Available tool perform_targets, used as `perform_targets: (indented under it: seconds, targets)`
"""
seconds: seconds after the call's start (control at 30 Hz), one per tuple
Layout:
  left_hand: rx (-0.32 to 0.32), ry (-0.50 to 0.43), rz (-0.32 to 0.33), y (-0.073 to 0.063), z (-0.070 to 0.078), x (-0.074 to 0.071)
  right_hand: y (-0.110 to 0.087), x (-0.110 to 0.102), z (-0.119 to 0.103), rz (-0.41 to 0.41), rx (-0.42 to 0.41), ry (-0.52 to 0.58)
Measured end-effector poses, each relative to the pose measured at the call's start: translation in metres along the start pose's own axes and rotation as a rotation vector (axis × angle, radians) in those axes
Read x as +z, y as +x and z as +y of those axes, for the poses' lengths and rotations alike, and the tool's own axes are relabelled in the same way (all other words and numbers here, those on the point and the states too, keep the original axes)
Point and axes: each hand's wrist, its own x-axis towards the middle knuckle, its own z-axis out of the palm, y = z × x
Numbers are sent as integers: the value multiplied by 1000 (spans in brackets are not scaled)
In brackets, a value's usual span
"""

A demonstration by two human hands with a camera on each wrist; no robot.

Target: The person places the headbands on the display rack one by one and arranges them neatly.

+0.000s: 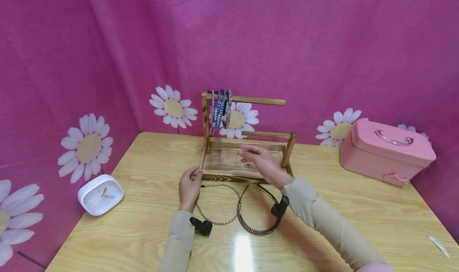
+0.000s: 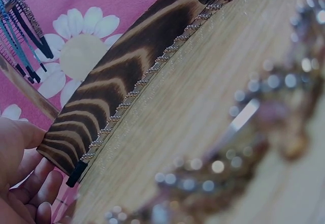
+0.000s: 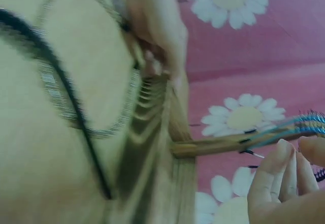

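Note:
At the front left corner of a wooden headband rack, my left hand grips the tray's edge, thumb and fingers at the corner in the left wrist view. My right hand hovers over the tray with loosely bent fingers and nothing in them. Several headbands, blue, black and sparkling, hang at the post end of the upper bar. On the table before the rack lie a pale beaded headband and a dark headband with pinkish beads, side by side. The lower bar carries nothing.
A white clock stands at the table's left edge. At the back right sits a pink case with a metal handle. A small white sliver-shaped thing lies near the right edge. Pink cloth with daisies hangs behind the table.

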Motion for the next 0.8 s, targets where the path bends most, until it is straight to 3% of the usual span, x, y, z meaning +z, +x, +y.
perform_targets:
  seconds: [0.2,0.33,0.43,0.57,0.8]
  targets:
    - [-20,-7,6,-2,-1,-1,-35,-8,37,-130,26,-110]
    - [-13,-3,2,-2,1,0,-61,-20,58,-199,0,-255]
    - [-15,1,-5,-2,2,0,-80,-30,66,-265,-66,-362]
    - [-12,14,-4,-2,3,1,-99,-42,72,-338,-148,-422]
    - [-1,2,-3,0,3,0,-121,-56,72,-341,-263,-607]
